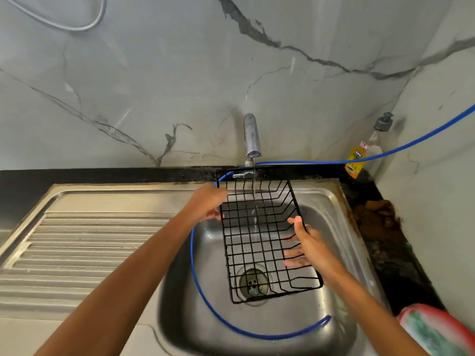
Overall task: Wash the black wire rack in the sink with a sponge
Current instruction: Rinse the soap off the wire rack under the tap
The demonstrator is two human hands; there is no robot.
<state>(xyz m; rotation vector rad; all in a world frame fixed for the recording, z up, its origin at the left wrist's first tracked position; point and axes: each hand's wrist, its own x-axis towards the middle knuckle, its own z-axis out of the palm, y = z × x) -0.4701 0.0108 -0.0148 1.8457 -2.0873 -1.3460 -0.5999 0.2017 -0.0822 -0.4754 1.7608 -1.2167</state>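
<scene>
Both hands are working the black wire rack [259, 237] at centre frame, over the sink [331, 201]. Left hand [208, 201] is gripping the rack's left rim near its upper corner, fingers curled round the wire; I judge this is the anchoring grip, keeping the rack tilted under the stream. Right hand [305, 246] is lying against the rack's right side with fingers spread and fairly straight, thumb hooked at the top rim; it is holding nothing else, and no sponge is in either hand.

Largest first: the sink basin is filling the lower centre, with the ribbed drainboard [84, 242] running off to the left of frame. The rack is sitting inside the basin, far end propped toward the back edge, near end down by the drain [253, 282], so water is running along its length. A blue hose [205, 299] is looping round the basin's left and lower side and trailing off to the upper right. The tap [252, 136] at upper centre is running a thin stream onto the rack's grid. A soap bottle [365, 150] is standing at the right rear corner. At lower right, a green scrubber in a red dish [437, 330] is waiting well apart from both hands.

Judgement: wetting stage; scrubbing not yet begun.
</scene>
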